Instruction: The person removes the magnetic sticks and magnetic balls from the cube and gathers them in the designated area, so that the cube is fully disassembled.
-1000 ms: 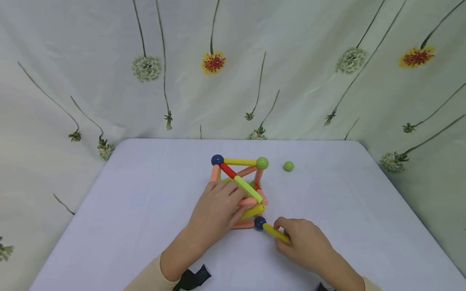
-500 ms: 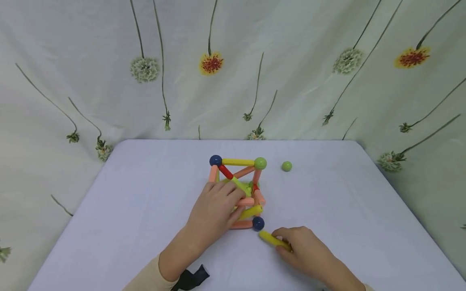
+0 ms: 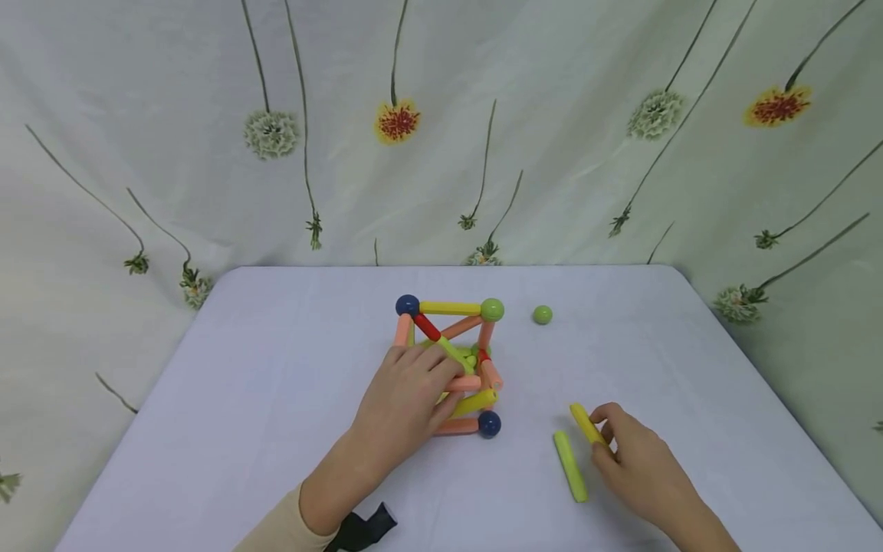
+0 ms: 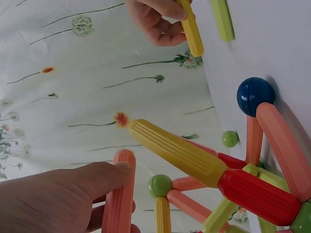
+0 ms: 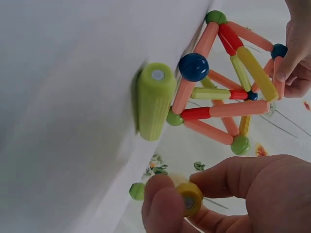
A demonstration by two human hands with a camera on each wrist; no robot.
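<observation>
Frame (image 3: 454, 351): on the table (image 3: 262, 399), under and beyond the left fingers.
Left hand (image 3: 407, 391): pinches the frame's salmon stick (image 4: 119, 194), presumably for steadiness.
Loose ball (image 3: 543, 314): well beyond the right fingers.
Green stick (image 3: 570, 466): lying just left of the right fingers.
Right hand (image 3: 638, 464): pinches yellow stick (image 3: 585, 422) near one end, seemingly to leave the other exposed.

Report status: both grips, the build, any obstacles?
Left grip pinches salmon stick on the frame. Right grip holds yellow stick, apart from frame. Loose lime stick on table between right grip and frame; possible obstruction.
</observation>
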